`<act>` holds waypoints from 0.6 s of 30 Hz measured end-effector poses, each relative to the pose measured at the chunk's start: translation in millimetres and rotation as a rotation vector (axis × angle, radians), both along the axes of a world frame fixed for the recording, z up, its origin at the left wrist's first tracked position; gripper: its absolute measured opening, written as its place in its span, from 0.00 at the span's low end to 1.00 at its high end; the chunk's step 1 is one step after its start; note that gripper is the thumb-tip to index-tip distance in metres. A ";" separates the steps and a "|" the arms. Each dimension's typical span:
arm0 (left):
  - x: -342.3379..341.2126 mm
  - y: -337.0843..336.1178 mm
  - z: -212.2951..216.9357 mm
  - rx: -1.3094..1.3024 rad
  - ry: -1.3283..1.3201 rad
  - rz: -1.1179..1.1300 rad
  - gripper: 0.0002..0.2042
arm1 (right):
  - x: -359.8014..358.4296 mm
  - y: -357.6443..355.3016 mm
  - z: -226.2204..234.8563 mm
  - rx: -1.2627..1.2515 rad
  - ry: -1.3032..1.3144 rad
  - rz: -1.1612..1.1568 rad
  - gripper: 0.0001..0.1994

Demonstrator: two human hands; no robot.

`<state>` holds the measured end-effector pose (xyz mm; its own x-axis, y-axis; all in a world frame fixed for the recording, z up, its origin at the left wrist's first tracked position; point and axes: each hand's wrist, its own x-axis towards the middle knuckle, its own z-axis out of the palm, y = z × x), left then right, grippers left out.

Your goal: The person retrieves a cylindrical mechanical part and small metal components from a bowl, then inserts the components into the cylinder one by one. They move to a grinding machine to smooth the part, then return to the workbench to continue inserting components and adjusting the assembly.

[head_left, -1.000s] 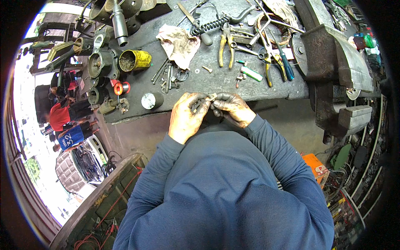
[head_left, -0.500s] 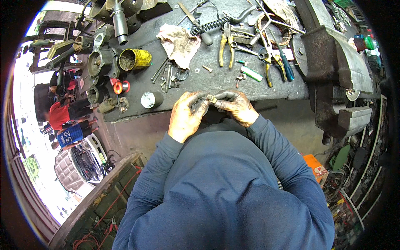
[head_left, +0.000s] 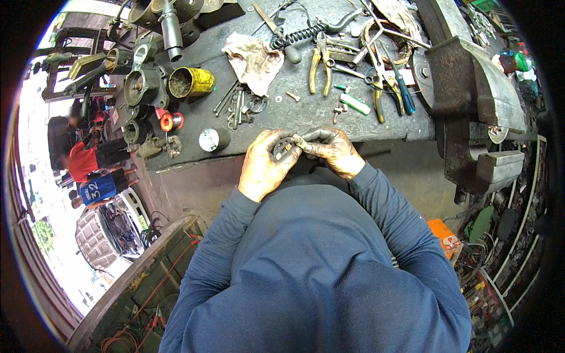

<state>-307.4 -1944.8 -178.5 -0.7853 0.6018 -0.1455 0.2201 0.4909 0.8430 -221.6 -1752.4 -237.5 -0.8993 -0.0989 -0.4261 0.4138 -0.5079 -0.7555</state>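
Little has changed since the earlier frames: both hands have stayed together at the near edge of the bench (head_left: 353,126), the part has been kept between them, and only the fingers have shifted slightly around it.

The bench is a dark grey slab, oily and scuffed, with a worn near edge. At its right end a heavy vise (head_left: 471,112) is mounted — cast metal, rusty brown, blocky in the jaws. Along the left edge round, dull metal housings (head_left: 141,88) are crowded together, and beside them a yellow can (head_left: 191,82) is laid on its side, its mouth dark. A crumpled, stained rag (head_left: 254,59) is spread towards the far edge. Yellow-handled pliers (head_left: 321,67) are set right of the rag, near a black coiled cord (head_left: 294,35). A loose heap of bolts (head_left: 238,106) is scattered mid-bench, and a small silver-topped tin (head_left: 213,140) is stood near the near edge, left of the hands.

The left hand (head_left: 265,167) is smeared with grease and curled shut around a small, dark, rounded part (head_left: 285,147), held just at the near edge, above the lap. The right hand (head_left: 335,150), equally blackened, is closed on the same part from the right — its fingertips pinched at a small pale bit where the two hands meet.
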 end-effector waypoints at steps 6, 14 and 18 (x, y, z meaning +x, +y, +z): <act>-0.8 -4.8 -5.5 0.062 -0.160 -0.014 0.24 | 1.0 -1.1 -3.4 -0.113 -0.069 -0.011 0.16; 0.4 -1.6 -3.0 0.125 -0.340 0.025 0.29 | 4.1 -1.5 -18.1 -0.098 -0.086 -0.071 0.14; 0.0 -7.4 -16.3 0.142 -0.335 0.064 0.29 | 6.4 0.0 -22.9 -0.117 -0.088 -0.079 0.14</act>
<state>-307.4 -1952.3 -194.9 -0.7448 0.5859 -0.3194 -0.1069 0.3678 0.9238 -215.2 -1752.4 -260.4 -0.8661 -0.0830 -0.4928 0.4308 -0.6239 -0.6520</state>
